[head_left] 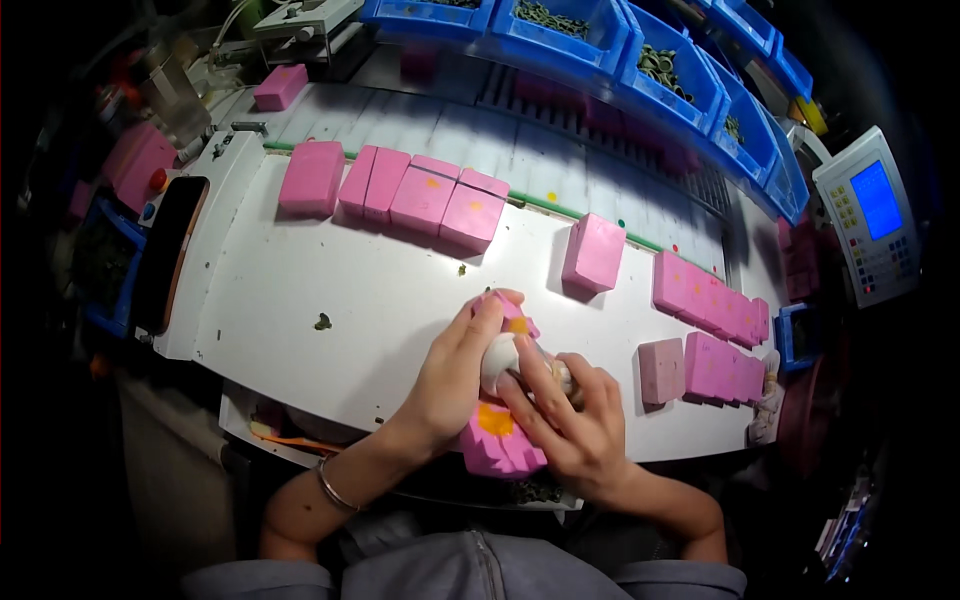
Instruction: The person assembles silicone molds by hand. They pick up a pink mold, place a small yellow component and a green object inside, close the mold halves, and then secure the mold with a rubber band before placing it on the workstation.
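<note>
My left hand (pixel 445 375), a metal bangle on its wrist, is closed around a pink block (pixel 480 455) above the near edge of the white table. An orange patch marks the block's top, and its near end is jagged. Another pink part (pixel 519 308) with an orange spot shows at the left fingertips; whether it belongs to the same block I cannot tell. My right hand (pixel 580 425) grips a rounded white cloth pouch (pixel 500 362) and presses it against the pink block. Fingers and pouch hide the middle of the block.
Pink blocks (pixel 425 195) line the table's far side, with one block (pixel 595 252) alone and more (pixel 695 290) at right. Blue bins (pixel 565 35) of small green pieces hang above. A phone (pixel 172 255) lies left; a control panel (pixel 870 215) stands right. Dark crumbs (pixel 322 321) dot the white tabletop (pixel 280 270).
</note>
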`<state>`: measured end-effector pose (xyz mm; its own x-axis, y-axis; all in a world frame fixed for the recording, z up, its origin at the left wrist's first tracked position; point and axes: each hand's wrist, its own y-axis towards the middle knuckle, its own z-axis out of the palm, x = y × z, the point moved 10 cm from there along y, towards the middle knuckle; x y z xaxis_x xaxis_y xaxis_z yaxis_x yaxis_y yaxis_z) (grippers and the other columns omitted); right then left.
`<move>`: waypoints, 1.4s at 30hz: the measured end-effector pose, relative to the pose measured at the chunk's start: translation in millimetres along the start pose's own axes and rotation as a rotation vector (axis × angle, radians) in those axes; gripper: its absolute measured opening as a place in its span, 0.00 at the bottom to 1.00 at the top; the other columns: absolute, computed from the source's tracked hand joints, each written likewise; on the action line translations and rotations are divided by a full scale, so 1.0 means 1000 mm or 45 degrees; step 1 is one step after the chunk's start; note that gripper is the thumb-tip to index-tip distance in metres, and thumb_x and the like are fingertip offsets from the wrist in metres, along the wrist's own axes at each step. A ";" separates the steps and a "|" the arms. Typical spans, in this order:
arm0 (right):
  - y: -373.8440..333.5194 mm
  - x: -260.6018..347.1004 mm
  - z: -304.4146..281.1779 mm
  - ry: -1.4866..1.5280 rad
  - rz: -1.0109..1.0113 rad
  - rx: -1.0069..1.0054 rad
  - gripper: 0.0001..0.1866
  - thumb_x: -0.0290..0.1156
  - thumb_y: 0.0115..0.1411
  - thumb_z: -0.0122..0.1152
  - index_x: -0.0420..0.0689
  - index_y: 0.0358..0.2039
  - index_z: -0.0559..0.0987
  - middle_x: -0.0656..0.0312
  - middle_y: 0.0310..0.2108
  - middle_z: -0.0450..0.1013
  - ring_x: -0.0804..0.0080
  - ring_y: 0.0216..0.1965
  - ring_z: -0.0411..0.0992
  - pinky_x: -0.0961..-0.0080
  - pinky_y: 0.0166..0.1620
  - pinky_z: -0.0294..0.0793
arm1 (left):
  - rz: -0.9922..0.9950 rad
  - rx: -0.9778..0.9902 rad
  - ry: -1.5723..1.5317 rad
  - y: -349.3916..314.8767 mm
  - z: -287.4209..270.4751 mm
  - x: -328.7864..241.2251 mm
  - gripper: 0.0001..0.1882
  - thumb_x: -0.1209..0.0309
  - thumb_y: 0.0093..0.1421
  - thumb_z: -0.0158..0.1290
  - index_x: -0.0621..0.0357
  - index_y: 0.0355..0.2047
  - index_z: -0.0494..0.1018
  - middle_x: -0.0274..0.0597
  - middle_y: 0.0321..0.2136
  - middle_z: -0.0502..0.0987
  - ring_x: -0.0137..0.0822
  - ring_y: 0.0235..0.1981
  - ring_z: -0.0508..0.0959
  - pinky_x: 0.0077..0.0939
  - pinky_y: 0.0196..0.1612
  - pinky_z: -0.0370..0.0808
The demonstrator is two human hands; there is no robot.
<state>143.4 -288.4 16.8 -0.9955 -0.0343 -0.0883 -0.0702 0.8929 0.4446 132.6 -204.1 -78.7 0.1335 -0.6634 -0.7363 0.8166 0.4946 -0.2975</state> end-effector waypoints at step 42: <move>0.006 -0.005 0.014 0.750 0.152 0.755 0.42 0.18 0.38 0.57 0.50 0.60 0.66 0.63 0.57 0.66 0.66 0.31 0.64 0.73 0.40 0.62 | 0.880 0.010 0.392 -0.028 -0.003 -0.040 0.29 0.53 0.61 0.51 0.63 0.44 0.49 0.64 0.43 0.69 0.35 0.39 0.73 0.25 0.43 0.71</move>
<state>149.0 -276.8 7.4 -0.8760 -0.0060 0.4822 -0.0811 0.9875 -0.1350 102.8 -190.2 -42.6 0.4544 -0.0164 -0.8906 0.6082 0.7363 0.2967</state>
